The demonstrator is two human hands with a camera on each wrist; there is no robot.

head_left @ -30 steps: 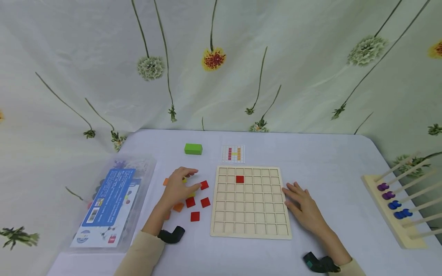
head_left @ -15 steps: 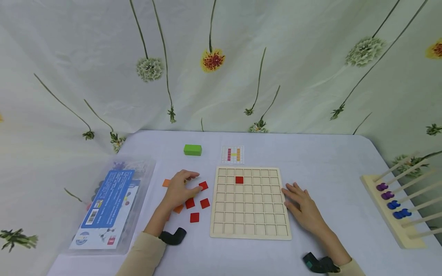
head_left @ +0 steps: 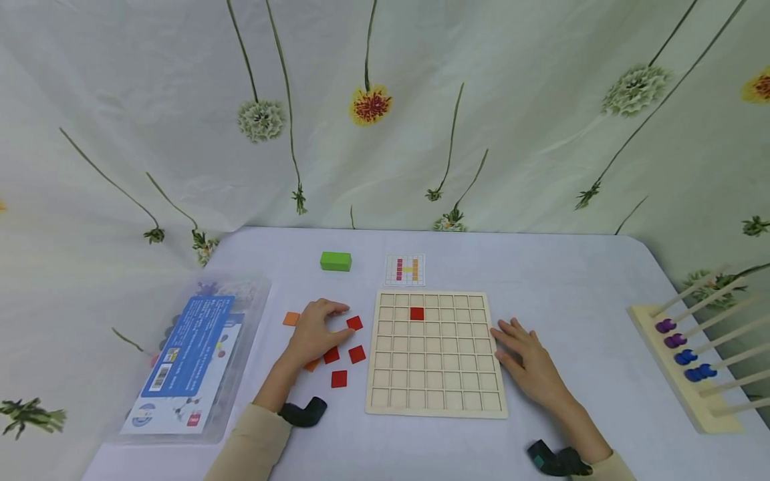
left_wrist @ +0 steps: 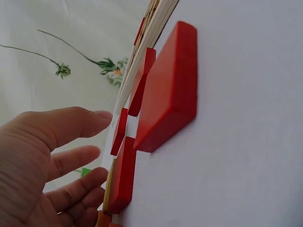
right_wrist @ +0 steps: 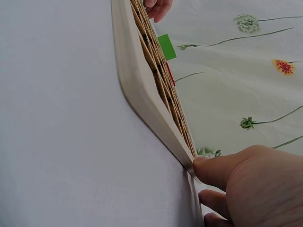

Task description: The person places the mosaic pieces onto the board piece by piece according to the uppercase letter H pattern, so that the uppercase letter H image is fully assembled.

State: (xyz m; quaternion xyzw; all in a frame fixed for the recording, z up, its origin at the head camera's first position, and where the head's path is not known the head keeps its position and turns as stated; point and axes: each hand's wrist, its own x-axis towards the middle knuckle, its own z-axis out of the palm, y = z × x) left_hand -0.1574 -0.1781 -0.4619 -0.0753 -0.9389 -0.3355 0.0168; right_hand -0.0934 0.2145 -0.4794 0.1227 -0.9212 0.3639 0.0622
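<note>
looking down in the head view, the left hand [head_left: 314, 333] lies among loose tiles just left of a wooden board [head_left: 442, 399], its thumb tip right by a red tile [head_left: 354, 323]. the left wrist view adds what that angle hides: thumb and fingers stand apart, with a plain gap between them. whether the fingertips touch the yellow tile [left_wrist: 109, 187] beside them, i cannot tell; the head view shows only a sliver of yellow there. only the head view gives the whole grid, seven cells each way, with a seated tile [head_left: 417, 314], also red, in the third column from the left, second row from the top. the right hand [head_left: 529, 362] is at the board's right edge, fingers loosely spread; the right wrist view shows its thumb tip touching the rim.

the board is pale, smooth wood with a rounded corner and thin ribs between square cells. the tiles are flat, crisp-edged squares, their thickness clear from the left wrist. an orange tile [head_left: 291, 318] lies left of the hand. farther back are an oblong green block [head_left: 335, 261] and a gridded paper card [head_left: 405, 270]; at the sides, a clear plastic box [head_left: 236, 364] and a wooden rack [head_left: 698, 402] of slender rods and beads.
</note>
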